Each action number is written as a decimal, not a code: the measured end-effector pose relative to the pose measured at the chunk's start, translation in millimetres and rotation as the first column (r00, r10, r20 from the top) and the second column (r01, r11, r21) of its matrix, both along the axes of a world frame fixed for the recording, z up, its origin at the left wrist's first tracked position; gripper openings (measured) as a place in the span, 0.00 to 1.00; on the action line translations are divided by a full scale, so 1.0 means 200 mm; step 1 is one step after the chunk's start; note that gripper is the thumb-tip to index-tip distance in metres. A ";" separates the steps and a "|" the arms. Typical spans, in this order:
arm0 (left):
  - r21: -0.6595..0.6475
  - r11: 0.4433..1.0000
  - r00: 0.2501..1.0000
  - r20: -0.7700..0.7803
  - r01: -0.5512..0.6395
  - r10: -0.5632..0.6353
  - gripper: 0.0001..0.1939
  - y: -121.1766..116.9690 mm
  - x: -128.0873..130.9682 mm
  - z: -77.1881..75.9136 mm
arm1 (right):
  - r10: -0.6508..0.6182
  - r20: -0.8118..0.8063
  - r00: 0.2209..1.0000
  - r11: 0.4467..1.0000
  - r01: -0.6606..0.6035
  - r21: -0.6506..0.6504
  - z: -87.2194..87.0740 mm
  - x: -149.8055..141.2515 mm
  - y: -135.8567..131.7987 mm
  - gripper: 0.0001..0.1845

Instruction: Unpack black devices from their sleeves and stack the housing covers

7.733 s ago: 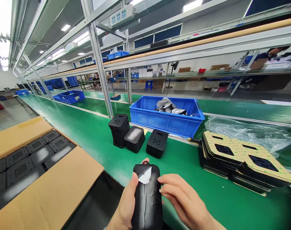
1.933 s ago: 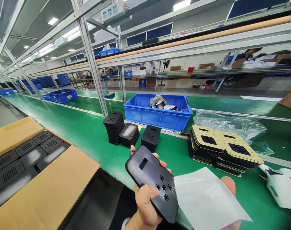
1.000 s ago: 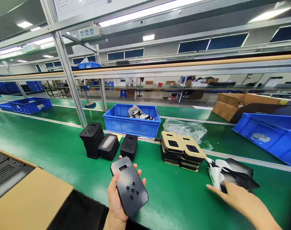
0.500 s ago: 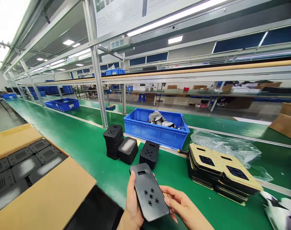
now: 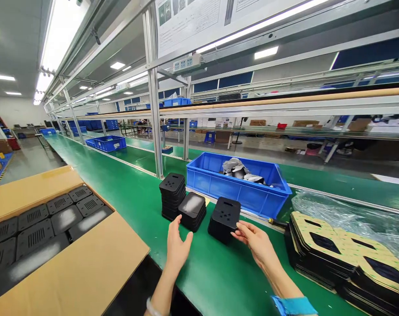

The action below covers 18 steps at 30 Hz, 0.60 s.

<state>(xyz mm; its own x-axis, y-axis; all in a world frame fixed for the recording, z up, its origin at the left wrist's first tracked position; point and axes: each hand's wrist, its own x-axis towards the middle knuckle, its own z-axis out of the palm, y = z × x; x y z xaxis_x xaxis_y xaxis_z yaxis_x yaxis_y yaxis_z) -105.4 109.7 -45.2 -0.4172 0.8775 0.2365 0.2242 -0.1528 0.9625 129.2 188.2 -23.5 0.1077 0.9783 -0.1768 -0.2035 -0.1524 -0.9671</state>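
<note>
My left hand (image 5: 178, 245) is open, thumb and fingers apart, just in front of the middle stack of black plastic covers (image 5: 192, 210); no cover is in it. My right hand (image 5: 257, 245) has its fingertips closed at the near right corner of a black plastic cover (image 5: 225, 213). That cover lies on top of the right stack, its rectangular slot and star-shaped holes facing up. A taller stack of similar covers (image 5: 172, 193) stands to the left. How firmly the right fingers grip is hard to see.
An open cardboard box (image 5: 97, 259) of black vented covers stands at left. Behind the stacks is a blue bin (image 5: 232, 186) with crumpled wrapping. Yellow-faced, black-edged sheets (image 5: 337, 250) are piled at right beside clear plastic film (image 5: 350, 219) and a screwdriver handle (image 5: 277, 222).
The black cover held in both hands has moved forward onto the right stack. My left hand has let go and moved left. The view has turned left.
</note>
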 end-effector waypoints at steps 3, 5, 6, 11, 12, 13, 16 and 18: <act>0.015 0.999 0.972 -0.227 -0.050 0.052 0.34 0.11 -0.02 0.01 | -0.004 0.003 1.000 1.000 0.004 0.021 -0.02 0.00 -0.05 0.12; 0.017 0.996 0.937 -0.339 -0.085 0.086 0.36 0.17 -0.01 0.02 | 0.009 0.018 1.000 0.999 -0.010 0.048 -0.04 0.00 -0.11 0.21; 0.015 0.994 0.917 -0.385 -0.105 0.103 0.37 0.20 0.00 0.02 | 0.022 0.030 0.999 0.998 -0.024 0.064 -0.04 0.00 -0.15 0.26; 0.001 0.977 0.821 -0.541 -0.215 0.181 0.37 0.28 0.04 0.02 | 0.162 0.120 0.979 0.979 -0.175 0.102 -0.06 -0.03 -0.32 0.33; 0.002 0.974 0.807 -0.559 -0.227 0.189 0.37 0.29 0.04 0.02 | 0.202 0.138 0.970 0.971 -0.216 0.100 -0.06 -0.04 -0.35 0.32; 0.004 0.972 0.796 -0.574 -0.235 0.195 0.36 0.29 0.04 0.02 | 0.242 0.154 0.958 0.961 -0.258 0.098 -0.05 -0.05 -0.37 0.31; 0.017 0.969 0.774 -0.598 -0.247 0.208 0.34 0.28 0.04 0.01 | 0.354 0.184 0.917 0.922 -0.375 0.096 -0.04 -0.10 -0.41 0.28; 0.027 0.967 0.768 -0.601 -0.255 0.219 0.35 0.28 0.04 0.01 | 0.419 0.193 0.887 0.892 -0.442 0.096 -0.04 -0.15 -0.43 0.27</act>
